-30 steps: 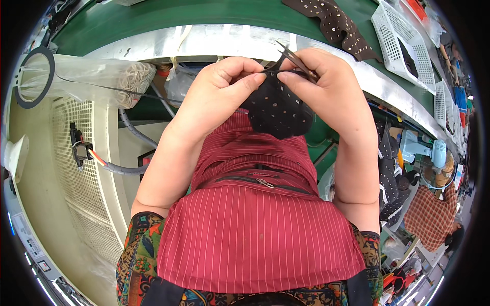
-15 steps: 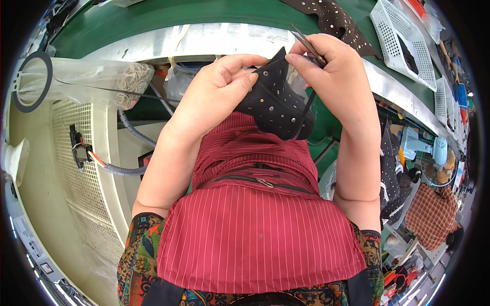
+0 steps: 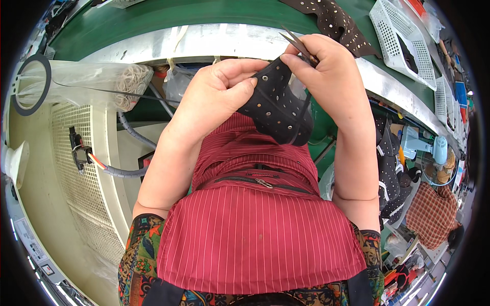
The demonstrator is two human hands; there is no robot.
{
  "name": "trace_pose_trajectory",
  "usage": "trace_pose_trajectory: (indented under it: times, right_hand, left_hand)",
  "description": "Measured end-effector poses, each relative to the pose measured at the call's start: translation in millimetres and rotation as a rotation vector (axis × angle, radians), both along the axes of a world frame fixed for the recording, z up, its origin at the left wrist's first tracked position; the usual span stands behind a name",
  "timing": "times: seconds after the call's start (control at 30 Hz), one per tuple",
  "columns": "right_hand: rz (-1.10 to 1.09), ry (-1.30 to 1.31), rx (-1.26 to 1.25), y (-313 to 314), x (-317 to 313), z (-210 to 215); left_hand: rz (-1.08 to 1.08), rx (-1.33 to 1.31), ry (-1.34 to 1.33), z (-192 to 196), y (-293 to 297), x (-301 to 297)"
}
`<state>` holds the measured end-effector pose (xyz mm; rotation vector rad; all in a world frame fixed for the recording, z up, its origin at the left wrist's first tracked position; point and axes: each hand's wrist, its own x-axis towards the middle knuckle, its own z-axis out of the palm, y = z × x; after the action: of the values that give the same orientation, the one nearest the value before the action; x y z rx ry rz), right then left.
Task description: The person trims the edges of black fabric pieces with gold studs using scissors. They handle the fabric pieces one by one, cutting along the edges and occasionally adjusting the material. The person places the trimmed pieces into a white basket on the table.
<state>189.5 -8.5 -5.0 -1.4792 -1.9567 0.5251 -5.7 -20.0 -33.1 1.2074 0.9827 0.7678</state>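
A black piece of material [image 3: 275, 104] dotted with metal eyelets hangs in front of my apron, curved at its lower end. My left hand [image 3: 217, 94] pinches its left edge between thumb and forefinger. At its upper corner is my right hand [image 3: 324, 66], thumb and forefinger closed. The same right hand keeps small dark scissors [image 3: 300, 45] in its grip, pointed blades up and to the left; their handles are mostly hidden. A narrow black strip [image 3: 304, 108] lies along the piece's right side.
A metal-edged green bench [image 3: 153, 38] spans the far side. On it are a brown eyeletted piece [image 3: 347, 30] and a white basket [image 3: 395, 38]. To the left, a black ring [image 3: 31, 84] and a bag of pale bands [image 3: 133, 86] hang beside a perforated panel [image 3: 76, 153].
The black piece has turned slightly, its lower end dropping a little. My right hand and the scissors have shifted slightly left. My left hand keeps its pinch.
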Motion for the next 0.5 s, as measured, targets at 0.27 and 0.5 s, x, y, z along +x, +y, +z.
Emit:
trace_pose_trajectory:
  times: [0.27,0.5]
  right_hand:
    - [0.047,0.076,-0.063,-1,-3,0]
    - [0.071,0.025,-0.12,-5,-10,-4]
  left_hand:
    - [-0.006,-0.035,-0.175,-9,1,-6]
    - [0.075,-0.052,-0.047,-14,2,3]
